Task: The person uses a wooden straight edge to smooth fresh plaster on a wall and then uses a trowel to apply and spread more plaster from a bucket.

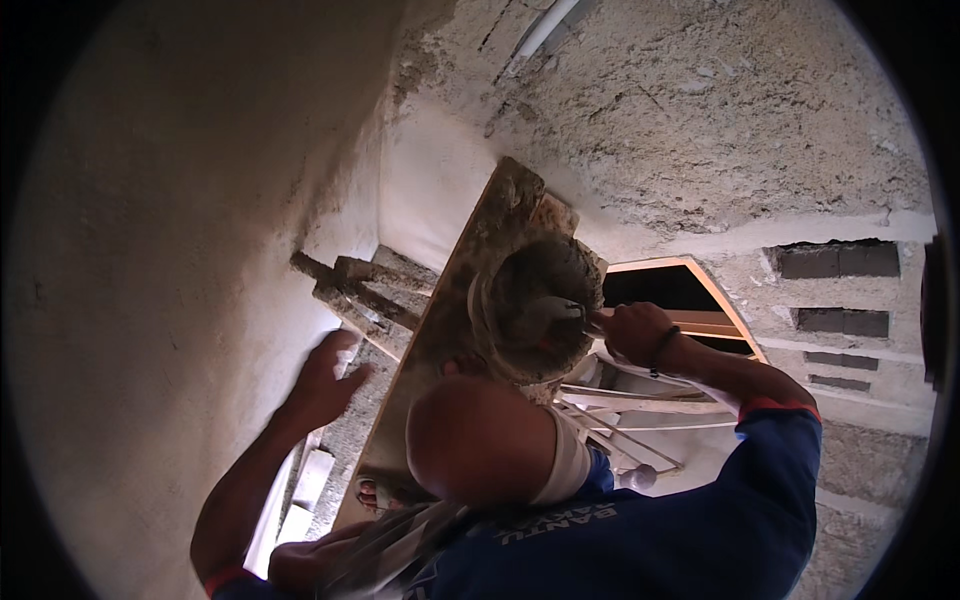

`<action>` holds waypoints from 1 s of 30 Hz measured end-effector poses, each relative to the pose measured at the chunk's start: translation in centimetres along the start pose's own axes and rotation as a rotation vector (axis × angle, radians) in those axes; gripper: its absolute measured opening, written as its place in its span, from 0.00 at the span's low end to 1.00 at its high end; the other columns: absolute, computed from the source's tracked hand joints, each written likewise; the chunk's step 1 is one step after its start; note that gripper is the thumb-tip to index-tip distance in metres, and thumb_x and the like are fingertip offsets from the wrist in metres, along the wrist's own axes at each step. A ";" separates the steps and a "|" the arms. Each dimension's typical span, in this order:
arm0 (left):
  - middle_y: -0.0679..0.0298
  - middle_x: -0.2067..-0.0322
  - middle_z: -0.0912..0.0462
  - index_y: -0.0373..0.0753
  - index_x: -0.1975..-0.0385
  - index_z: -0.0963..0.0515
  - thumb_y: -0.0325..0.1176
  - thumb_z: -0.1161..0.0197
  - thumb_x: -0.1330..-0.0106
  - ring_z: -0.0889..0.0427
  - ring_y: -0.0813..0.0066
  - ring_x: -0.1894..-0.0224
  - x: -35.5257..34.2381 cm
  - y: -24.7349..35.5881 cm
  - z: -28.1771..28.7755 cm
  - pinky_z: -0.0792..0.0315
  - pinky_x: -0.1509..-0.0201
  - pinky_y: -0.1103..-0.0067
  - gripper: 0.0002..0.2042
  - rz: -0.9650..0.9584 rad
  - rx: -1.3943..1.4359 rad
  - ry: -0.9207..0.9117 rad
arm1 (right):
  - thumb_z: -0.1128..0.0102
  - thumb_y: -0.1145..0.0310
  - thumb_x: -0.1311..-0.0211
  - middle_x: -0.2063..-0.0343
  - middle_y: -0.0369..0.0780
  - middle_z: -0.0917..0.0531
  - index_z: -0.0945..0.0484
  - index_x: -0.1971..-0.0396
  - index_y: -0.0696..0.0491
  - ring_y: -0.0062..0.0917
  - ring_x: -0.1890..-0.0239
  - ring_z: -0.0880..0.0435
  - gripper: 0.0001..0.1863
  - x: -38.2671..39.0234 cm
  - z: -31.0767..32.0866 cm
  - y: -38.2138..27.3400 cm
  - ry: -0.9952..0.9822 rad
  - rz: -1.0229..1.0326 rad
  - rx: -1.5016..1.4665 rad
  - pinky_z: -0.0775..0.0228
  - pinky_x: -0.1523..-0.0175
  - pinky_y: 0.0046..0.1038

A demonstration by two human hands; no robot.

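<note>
Dark-blue shirt cloth [640, 545] with red sleeve edges fills the bottom of the head view, nearest the camera, and a bent knee [480, 440] rises just above it at lower centre. Right of centre, the right hand [640, 333], with a dark wristband [663, 345], is closed around the handle of a trowel [548, 310]. Its blade lies inside a round bucket [480, 310], whose wall is caked with dried material. Greyish mortar [545, 268] shows in the bucket around the blade; how deep it goes, I cannot tell. The bucket sits on a wooden plank [440, 330] that slants from upper centre to lower left.

At left of centre, the left hand [325, 385] is empty, fingers extended and thumb apart. Whether it touches the wall behind it is unclear. Rough timber pieces [365, 295] lie just above it in the frame, and a sandalled foot [375, 493] shows lower left of the knee.

As for progress, the left wall [150, 250] looks evenly coated and probably finished, while the right wall [740, 120] is coarse and pitted across the upper right, so its smooth coat seems not yet done. The mortar on the trowel blade, if any, is too dim to judge. An orange-edged frame [640, 264] surrounds a dark opening at right of centre.
</note>
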State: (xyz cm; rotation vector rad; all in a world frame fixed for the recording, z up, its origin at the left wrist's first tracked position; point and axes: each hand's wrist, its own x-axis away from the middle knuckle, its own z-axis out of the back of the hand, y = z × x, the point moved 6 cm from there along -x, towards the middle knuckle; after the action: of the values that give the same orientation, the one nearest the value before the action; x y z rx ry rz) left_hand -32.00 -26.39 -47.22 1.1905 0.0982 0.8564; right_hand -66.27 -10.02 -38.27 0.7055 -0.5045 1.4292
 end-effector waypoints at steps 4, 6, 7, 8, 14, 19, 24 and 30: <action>0.45 0.52 0.29 0.27 0.42 0.47 0.46 0.34 0.49 0.27 0.59 0.51 -5.7 0.7 -12.4 0.32 0.49 0.70 0.41 0.245 0.416 -0.525 | 0.50 0.62 0.52 0.78 0.46 0.19 0.23 0.69 0.50 0.40 0.73 0.18 0.12 -1.4 -1.9 0.7 -0.116 0.058 -0.073 0.26 0.65 0.40; 0.44 0.50 0.31 0.27 0.41 0.49 0.50 0.33 0.52 0.30 0.59 0.47 -7.7 1.9 -16.6 0.37 0.44 0.72 0.46 0.292 0.139 -0.559 | 0.48 0.62 0.52 0.72 0.47 0.19 0.22 0.64 0.49 0.40 0.67 0.18 0.15 -1.4 -4.7 0.5 -0.207 0.025 -0.053 0.26 0.62 0.39; 0.49 0.55 0.28 0.29 0.41 0.48 0.43 0.33 0.51 0.27 0.64 0.53 -8.6 0.8 -19.0 0.32 0.52 0.73 0.42 0.143 0.256 -0.422 | 0.47 0.63 0.51 0.71 0.46 0.19 0.24 0.60 0.47 0.39 0.66 0.19 0.16 -2.4 -4.5 0.0 -0.160 0.029 -0.095 0.26 0.61 0.39; 0.54 0.61 0.24 0.32 0.42 0.47 0.35 0.32 0.51 0.24 0.69 0.59 -8.8 -1.2 -21.5 0.28 0.59 0.73 0.38 -0.012 0.370 -0.286 | 0.46 0.64 0.51 0.72 0.45 0.19 0.25 0.57 0.45 0.38 0.65 0.19 0.17 -3.5 -4.0 -0.3 -0.067 0.061 -0.101 0.26 0.61 0.39; 0.49 0.59 0.26 0.30 0.51 0.38 0.40 0.31 0.53 0.26 0.60 0.53 -8.2 1.4 -20.6 0.33 0.52 0.70 0.33 0.132 0.651 0.026 | 0.46 0.63 0.51 0.73 0.45 0.19 0.25 0.60 0.47 0.37 0.68 0.18 0.16 -3.8 -4.8 1.7 -0.078 -0.044 -0.079 0.26 0.63 0.39; 0.51 0.61 0.25 0.29 0.54 0.35 0.40 0.35 0.49 0.25 0.64 0.56 -8.9 4.5 -17.7 0.31 0.59 0.74 0.27 0.094 0.646 0.081 | 0.48 0.64 0.52 0.78 0.44 0.19 0.23 0.67 0.50 0.38 0.73 0.19 0.12 -2.4 -1.7 2.4 -0.002 -0.110 -0.076 0.26 0.67 0.38; 0.56 0.67 0.24 0.29 0.59 0.30 0.41 0.39 0.45 0.25 0.70 0.63 -10.4 8.3 -14.3 0.30 0.62 0.75 0.21 -0.199 0.438 0.485 | 0.49 0.66 0.54 0.79 0.48 0.20 0.25 0.62 0.51 0.38 0.72 0.19 0.16 -5.6 -1.6 2.5 0.192 -0.108 -0.093 0.26 0.67 0.38; 0.50 0.58 0.25 0.31 0.51 0.32 0.37 0.42 0.44 0.26 0.63 0.54 -11.9 9.5 -14.1 0.35 0.50 0.71 0.23 -0.131 0.562 0.176 | 0.52 0.65 0.51 0.79 0.48 0.21 0.29 0.54 0.51 0.39 0.73 0.19 0.21 -3.0 -3.6 0.3 0.200 -0.002 -0.097 0.26 0.68 0.38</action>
State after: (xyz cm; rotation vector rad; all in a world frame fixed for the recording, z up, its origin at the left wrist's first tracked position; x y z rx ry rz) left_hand -52.14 -22.01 -49.24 1.6063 0.5848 0.8417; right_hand -67.17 -9.62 -42.84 0.4794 -0.4130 1.4460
